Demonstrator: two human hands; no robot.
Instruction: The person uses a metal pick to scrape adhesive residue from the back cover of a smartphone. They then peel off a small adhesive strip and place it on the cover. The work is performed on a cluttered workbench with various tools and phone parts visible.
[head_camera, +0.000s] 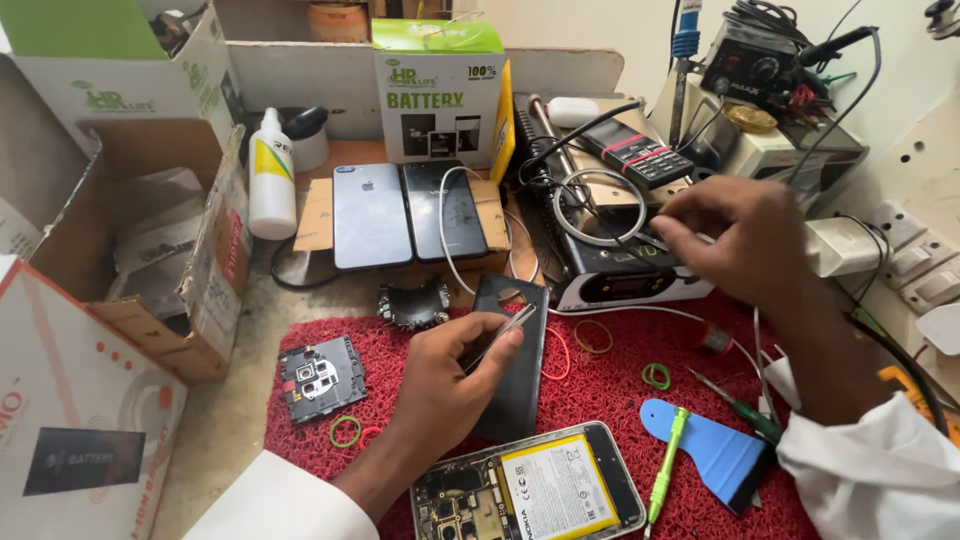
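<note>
Holding Tweezers Over an Opened Phone

Pinching a pair of metal tweezers (503, 333) between thumb and fingers, the left hand (447, 385) rests on a dark phone back cover (516, 350) lying on the red mat (600, 390) near the middle of the counter (225, 420). Its grip is closed on the tool. The right hand (745, 240) hovers toward the counter's far right edge, fingers curled together over white cables (590, 215) by a black bench unit (625, 280); whether that grip has hold of anything cannot be told. An opened phone (530, 490) with its yellow-labelled battery exposed sits at the near edge of the mat, and a small circuit module (320, 378) lies at the mat's left edge (rubber bands are scattered about). A blue pry card (710, 445) and a green-handled tool (668, 465) lie to the right. By the look of it, disassembly is in hand; the next move would call for a steady tip and a light touch.
</note>
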